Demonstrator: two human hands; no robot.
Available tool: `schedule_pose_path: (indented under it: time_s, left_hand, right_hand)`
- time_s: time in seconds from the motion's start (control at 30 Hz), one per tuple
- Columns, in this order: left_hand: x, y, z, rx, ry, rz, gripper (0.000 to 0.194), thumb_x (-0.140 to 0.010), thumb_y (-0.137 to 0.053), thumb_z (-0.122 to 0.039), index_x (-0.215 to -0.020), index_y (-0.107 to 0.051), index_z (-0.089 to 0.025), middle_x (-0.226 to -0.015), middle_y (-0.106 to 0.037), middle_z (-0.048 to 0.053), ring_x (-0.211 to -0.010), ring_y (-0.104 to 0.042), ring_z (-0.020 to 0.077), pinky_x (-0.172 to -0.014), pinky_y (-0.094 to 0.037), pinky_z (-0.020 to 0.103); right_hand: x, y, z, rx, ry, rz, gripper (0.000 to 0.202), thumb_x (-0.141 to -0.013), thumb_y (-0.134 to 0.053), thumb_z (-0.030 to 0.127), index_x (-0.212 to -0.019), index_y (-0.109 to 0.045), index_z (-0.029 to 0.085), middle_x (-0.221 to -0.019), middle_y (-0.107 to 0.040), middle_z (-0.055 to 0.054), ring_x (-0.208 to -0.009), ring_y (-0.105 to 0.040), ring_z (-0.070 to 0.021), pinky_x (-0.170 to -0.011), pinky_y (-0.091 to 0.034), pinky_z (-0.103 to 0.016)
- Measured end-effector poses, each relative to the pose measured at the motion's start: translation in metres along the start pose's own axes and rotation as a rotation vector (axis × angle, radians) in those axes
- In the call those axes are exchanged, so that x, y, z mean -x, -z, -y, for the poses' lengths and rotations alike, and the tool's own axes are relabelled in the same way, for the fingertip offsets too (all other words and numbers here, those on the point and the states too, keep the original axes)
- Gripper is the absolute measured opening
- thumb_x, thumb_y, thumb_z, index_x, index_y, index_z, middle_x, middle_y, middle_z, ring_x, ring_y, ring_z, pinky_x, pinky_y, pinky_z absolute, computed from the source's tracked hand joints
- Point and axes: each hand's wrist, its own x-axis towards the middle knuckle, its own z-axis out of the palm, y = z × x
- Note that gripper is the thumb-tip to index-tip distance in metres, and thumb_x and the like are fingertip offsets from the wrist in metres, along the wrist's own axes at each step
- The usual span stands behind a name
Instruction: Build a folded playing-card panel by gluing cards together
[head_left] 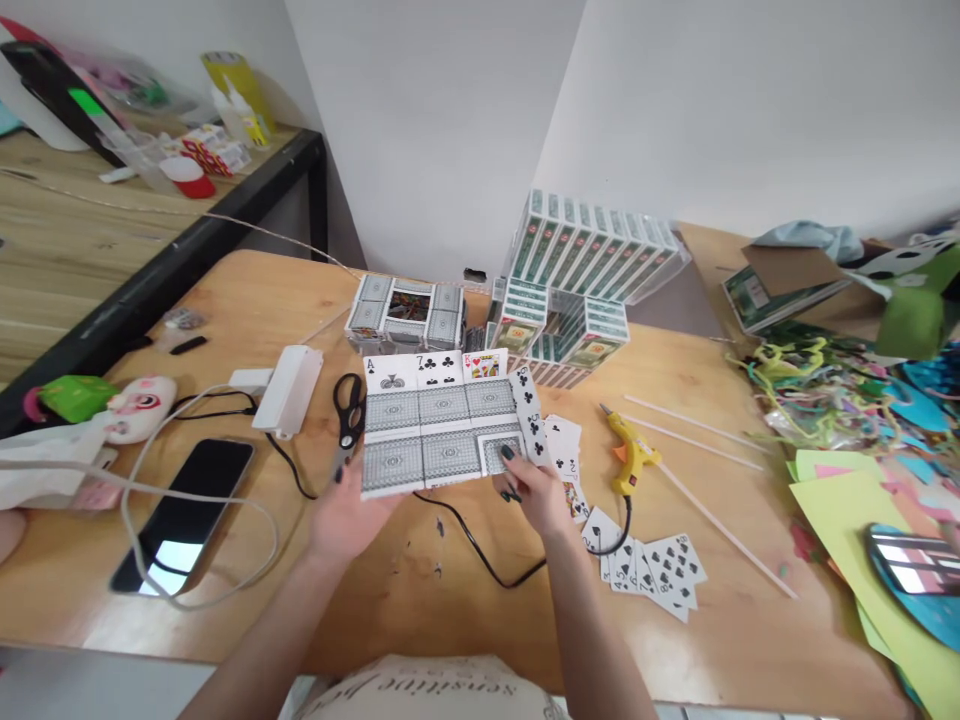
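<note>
Between my hands is a panel of joined playing cards, mostly backs up, with face-up cards along its far and right edges. My left hand grips the panel's near left corner. At the near right, my right hand pinches the panel, its thumb on a card back. Behind the panel stands a box built from playing cards. A yellow glue gun lies to the right, a glue stick in its rear. Loose playing cards fan out nearer me. Black scissors lie partly hidden beside the panel.
Packs of cards stand stacked at the back against the wall. On the left are a phone, a white power strip and looping cables. Glue sticks, coloured paper and craft scraps lie on the right.
</note>
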Motion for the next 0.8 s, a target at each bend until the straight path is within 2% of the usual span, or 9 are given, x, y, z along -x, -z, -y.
schedule_pose_path:
  time_s: [0.1,0.2,0.27,0.33,0.37,0.43,0.5,0.67,0.8]
  left_hand:
    - [-0.007,0.020,-0.009,0.067,0.111,0.065,0.074,-0.065,-0.036,-0.082,-0.099,-0.067,-0.024,-0.095,-0.071,0.012,-0.108,-0.060,0.0337,-0.086,-0.049,0.048]
    - [-0.016,0.028,-0.010,0.107,0.170,0.019,0.061,-0.051,-0.062,-0.074,-0.085,-0.068,-0.023,-0.090,-0.073,0.012,-0.100,-0.063,0.0368,-0.081,-0.052,0.048]
    - [-0.019,0.023,-0.008,0.046,0.239,0.031,0.052,-0.042,-0.080,-0.052,-0.080,-0.068,-0.020,-0.089,-0.073,0.012,-0.094,-0.065,0.0367,-0.080,-0.053,0.048]
    - [-0.021,0.014,-0.004,-0.019,0.280,0.084,0.050,-0.044,-0.084,-0.035,-0.088,-0.068,-0.016,-0.093,-0.073,0.012,-0.094,-0.066,0.0345,-0.083,-0.053,0.047]
    - [-0.021,0.009,-0.001,-0.033,0.260,0.092,0.050,-0.049,-0.083,-0.031,-0.093,-0.068,-0.015,-0.095,-0.073,0.012,-0.096,-0.066,0.0329,-0.085,-0.053,0.046]
    - [-0.021,0.001,0.005,-0.056,0.182,0.052,0.049,-0.053,-0.082,-0.032,-0.097,-0.068,-0.015,-0.096,-0.073,0.011,-0.100,-0.065,0.0311,-0.088,-0.052,0.043]
    - [-0.022,-0.003,0.011,-0.103,0.125,0.007,0.048,-0.054,-0.081,-0.034,-0.097,-0.069,-0.015,-0.095,-0.073,0.011,-0.103,-0.064,0.0314,-0.090,-0.051,0.043]
    - [-0.022,-0.003,0.017,-0.107,0.088,-0.039,0.049,-0.053,-0.082,-0.037,-0.095,-0.071,-0.016,-0.095,-0.073,0.011,-0.100,-0.065,0.0309,-0.088,-0.052,0.041]
    - [-0.020,-0.005,0.018,-0.088,0.106,-0.066,0.050,-0.055,-0.081,-0.038,-0.098,-0.070,-0.016,-0.098,-0.073,0.012,-0.097,-0.066,0.0304,-0.086,-0.053,0.042]
  right_hand:
    - [0.002,0.011,0.005,0.085,-0.018,0.075,0.047,-0.074,-0.064,0.046,-0.046,-0.037,0.020,-0.043,-0.032,0.006,-0.043,-0.032,-0.0086,-0.047,-0.026,-0.026]
    - [0.001,0.014,0.005,0.172,0.016,0.113,0.048,-0.078,-0.061,0.045,-0.043,-0.041,0.019,-0.041,-0.036,0.005,-0.044,-0.036,-0.0092,-0.048,-0.030,-0.026]
    - [-0.002,0.010,0.004,0.216,0.067,0.036,0.046,-0.079,-0.059,0.046,-0.046,-0.045,0.019,-0.042,-0.041,0.004,-0.045,-0.039,-0.0092,-0.048,-0.033,-0.025]
    - [-0.005,0.002,0.003,0.269,0.111,-0.097,0.033,-0.078,-0.061,0.045,-0.061,-0.054,0.018,-0.053,-0.051,0.003,-0.048,-0.044,-0.0099,-0.048,-0.038,-0.024]
    - [-0.007,-0.003,0.002,0.293,0.128,-0.152,0.027,-0.076,-0.064,0.044,-0.074,-0.058,0.017,-0.063,-0.058,0.001,-0.053,-0.049,-0.0109,-0.050,-0.041,-0.024]
    - [-0.009,-0.011,0.000,0.332,0.157,-0.222,0.037,-0.072,-0.069,0.041,-0.098,-0.055,0.018,-0.085,-0.065,-0.003,-0.067,-0.058,-0.0140,-0.058,-0.048,-0.025]
    - [-0.010,-0.015,-0.005,0.363,0.176,-0.265,0.046,-0.070,-0.071,0.039,-0.106,-0.050,0.018,-0.094,-0.065,-0.005,-0.076,-0.061,-0.0157,-0.064,-0.050,-0.026]
    - [-0.012,-0.008,-0.015,0.407,0.095,-0.286,0.038,-0.079,-0.059,0.045,-0.103,-0.056,0.015,-0.054,-0.048,0.007,-0.043,-0.046,-0.0096,-0.041,-0.039,-0.021]
    - [-0.012,-0.005,-0.015,0.419,0.094,-0.288,0.047,-0.080,-0.056,0.049,-0.111,-0.055,0.013,-0.056,-0.051,0.006,-0.042,-0.044,-0.0093,-0.040,-0.037,-0.021]
